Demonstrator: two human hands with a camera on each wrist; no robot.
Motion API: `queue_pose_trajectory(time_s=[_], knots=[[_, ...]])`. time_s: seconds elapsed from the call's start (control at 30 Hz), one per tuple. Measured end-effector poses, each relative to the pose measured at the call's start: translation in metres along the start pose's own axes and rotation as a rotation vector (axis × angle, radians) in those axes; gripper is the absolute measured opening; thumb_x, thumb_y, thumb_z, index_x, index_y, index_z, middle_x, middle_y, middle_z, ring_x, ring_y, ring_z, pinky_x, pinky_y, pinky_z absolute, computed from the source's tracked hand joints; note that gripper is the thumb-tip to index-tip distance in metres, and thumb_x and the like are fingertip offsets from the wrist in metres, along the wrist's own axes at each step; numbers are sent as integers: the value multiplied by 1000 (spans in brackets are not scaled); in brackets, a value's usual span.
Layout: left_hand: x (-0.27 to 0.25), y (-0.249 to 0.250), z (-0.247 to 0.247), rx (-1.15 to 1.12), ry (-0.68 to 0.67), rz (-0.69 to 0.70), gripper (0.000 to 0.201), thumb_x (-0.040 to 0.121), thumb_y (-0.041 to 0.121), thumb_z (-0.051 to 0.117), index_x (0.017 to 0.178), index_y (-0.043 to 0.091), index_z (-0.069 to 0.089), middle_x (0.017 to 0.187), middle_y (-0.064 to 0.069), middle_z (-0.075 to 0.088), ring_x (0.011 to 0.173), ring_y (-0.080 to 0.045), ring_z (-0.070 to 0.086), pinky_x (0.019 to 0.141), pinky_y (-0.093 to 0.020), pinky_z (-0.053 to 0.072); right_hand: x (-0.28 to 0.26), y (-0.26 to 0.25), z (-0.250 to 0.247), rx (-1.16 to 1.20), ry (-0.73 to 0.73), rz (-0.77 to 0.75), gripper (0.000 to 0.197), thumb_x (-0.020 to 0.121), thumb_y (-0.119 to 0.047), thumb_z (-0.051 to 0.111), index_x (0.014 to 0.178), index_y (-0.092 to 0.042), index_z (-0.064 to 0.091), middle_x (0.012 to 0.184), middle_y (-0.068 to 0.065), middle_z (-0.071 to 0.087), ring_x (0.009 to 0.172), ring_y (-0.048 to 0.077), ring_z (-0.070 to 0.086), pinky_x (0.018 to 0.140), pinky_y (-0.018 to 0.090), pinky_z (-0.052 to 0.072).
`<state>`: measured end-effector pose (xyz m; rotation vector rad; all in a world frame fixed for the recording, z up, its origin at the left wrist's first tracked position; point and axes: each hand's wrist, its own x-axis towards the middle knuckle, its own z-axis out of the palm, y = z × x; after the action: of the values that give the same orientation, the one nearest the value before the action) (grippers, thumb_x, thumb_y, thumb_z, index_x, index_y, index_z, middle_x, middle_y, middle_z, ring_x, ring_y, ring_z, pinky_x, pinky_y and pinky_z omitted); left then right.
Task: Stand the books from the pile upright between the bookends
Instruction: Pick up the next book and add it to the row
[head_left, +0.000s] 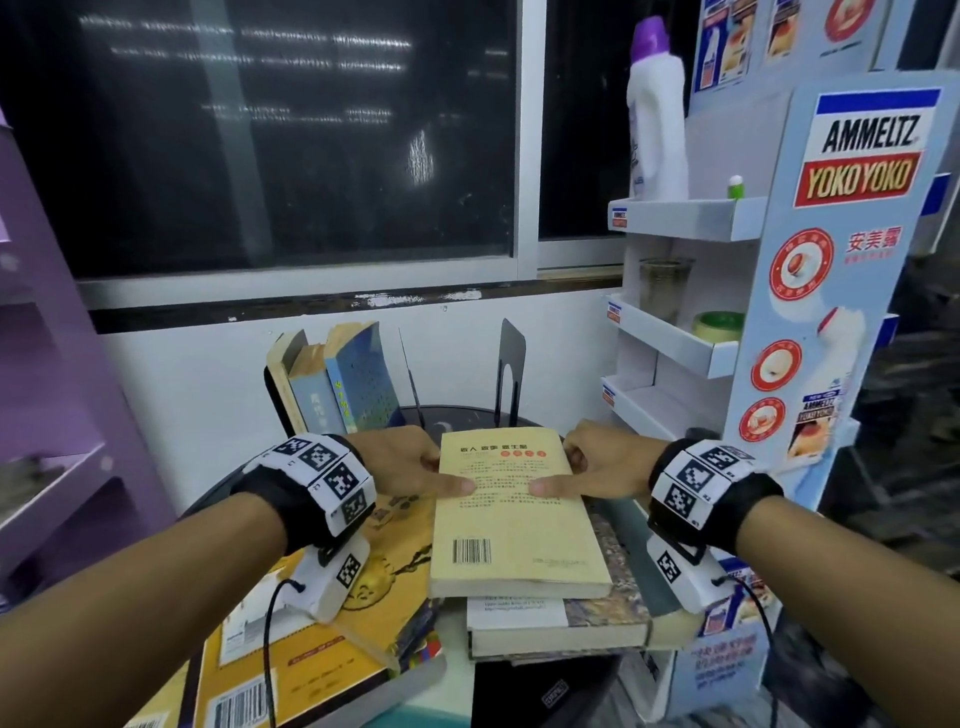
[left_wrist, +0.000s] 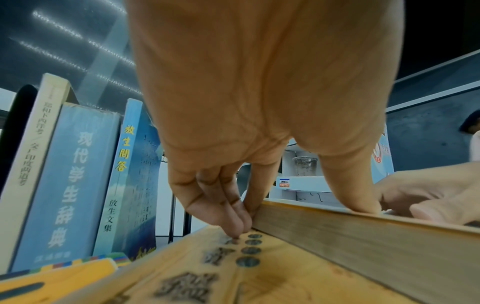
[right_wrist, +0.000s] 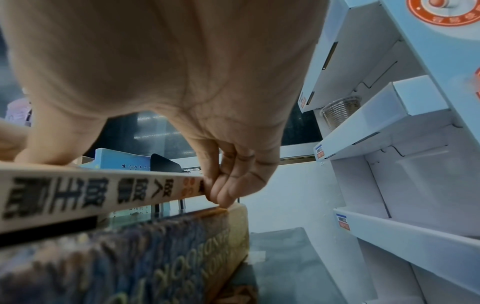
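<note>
A pale yellow book (head_left: 514, 514) lies back cover up on top of the pile. My left hand (head_left: 410, 462) grips its left edge, thumb on the cover and fingers (left_wrist: 228, 207) curled at the page edge (left_wrist: 363, 242). On the opposite side my right hand (head_left: 597, 465) holds the spine (right_wrist: 78, 193), thumb on top, fingers (right_wrist: 228, 191) curled under. A thick dark-patterned book (head_left: 597, 618) lies beneath it. Three books (head_left: 337, 379) stand upright at the back left against a black bookend (head_left: 272, 387). The other black bookend (head_left: 511, 366) stands to their right across a gap.
Yellow and orange books (head_left: 322, 639) lie flat at the front left. A white cardboard display shelf (head_left: 691, 343) stands close on the right, holding a white bottle (head_left: 657, 114), a glass (head_left: 665, 286) and a tape roll (head_left: 719, 325). A purple shelf unit (head_left: 47, 364) stands left. The window wall is behind.
</note>
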<state>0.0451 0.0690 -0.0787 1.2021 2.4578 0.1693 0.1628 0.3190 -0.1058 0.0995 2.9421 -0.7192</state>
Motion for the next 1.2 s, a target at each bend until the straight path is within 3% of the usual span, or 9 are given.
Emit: queue_pose_trajectory(time_s=[0.13, 0.23, 0.3, 0.5, 0.6, 0.7, 0.83, 1.0, 1.2], knots=[[-2, 2, 0, -30, 27, 12, 53, 90, 63, 55, 125, 26, 67, 111, 3, 74, 103, -18, 68, 93, -34, 56, -7, -5, 0, 7, -3, -37, 15, 86, -56, 66, 80, -44, 58, 92, -20, 65, 88, 2, 65, 66, 4, 45], [-3, 0, 1, -60, 42, 29, 49, 91, 59, 57, 127, 26, 66, 113, 3, 74, 105, -17, 68, 96, -36, 55, -7, -7, 4, 25, 13, -56, 22, 73, -77, 62, 82, -57, 64, 107, -12, 69, 106, 9, 61, 90, 25, 53], [-4, -1, 2, -88, 48, 38, 48, 92, 57, 58, 129, 27, 64, 115, 6, 73, 106, -13, 68, 97, -34, 54, -7, -7, 5, 33, 26, -66, 12, 77, -73, 63, 85, -64, 61, 107, -18, 66, 115, 13, 54, 102, 37, 48], [-8, -3, 1, -190, 161, 45, 38, 91, 49, 65, 123, 29, 67, 113, 12, 72, 104, -11, 67, 96, -32, 55, -14, -21, 3, 75, 87, -103, 19, 87, -53, 67, 93, -57, 49, 102, -21, 52, 120, 14, 42, 106, 37, 40], [-10, 0, 0, -364, 235, 79, 21, 90, 35, 71, 109, 30, 66, 107, 12, 74, 98, -12, 71, 86, -33, 60, -9, -20, 0, 111, 150, -59, 32, 76, -61, 75, 97, -51, 53, 115, -6, 55, 116, 12, 51, 105, 38, 46], [-14, 3, -8, -490, 329, 103, 28, 89, 21, 73, 116, 18, 67, 107, 11, 73, 86, -3, 73, 73, -25, 61, -4, -19, -6, 141, 231, -29, 55, 72, -59, 79, 115, -36, 54, 123, -2, 49, 104, 8, 59, 93, 31, 53], [-19, 1, -23, -417, 481, 116, 30, 89, 22, 74, 119, 24, 66, 115, 6, 70, 88, -11, 75, 83, -39, 61, -6, -28, -18, 146, 385, -47, 61, 75, -48, 82, 123, -27, 49, 125, -5, 44, 88, 7, 63, 70, 20, 51], [-31, 2, -36, -392, 633, 165, 42, 90, 18, 73, 127, 30, 58, 111, 16, 68, 81, -2, 73, 74, -24, 60, -6, -44, -30, 202, 552, -147, 80, 77, -38, 83, 141, -22, 38, 128, -7, 50, 85, 12, 68, 79, 37, 59], [-40, -4, -42, -397, 742, 239, 61, 87, 13, 76, 139, 30, 50, 115, 13, 68, 88, 1, 71, 80, -27, 61, -7, -58, -34, 272, 601, -234, 85, 79, -25, 84, 142, -27, 26, 115, -11, 53, 81, 14, 69, 77, 38, 59]])
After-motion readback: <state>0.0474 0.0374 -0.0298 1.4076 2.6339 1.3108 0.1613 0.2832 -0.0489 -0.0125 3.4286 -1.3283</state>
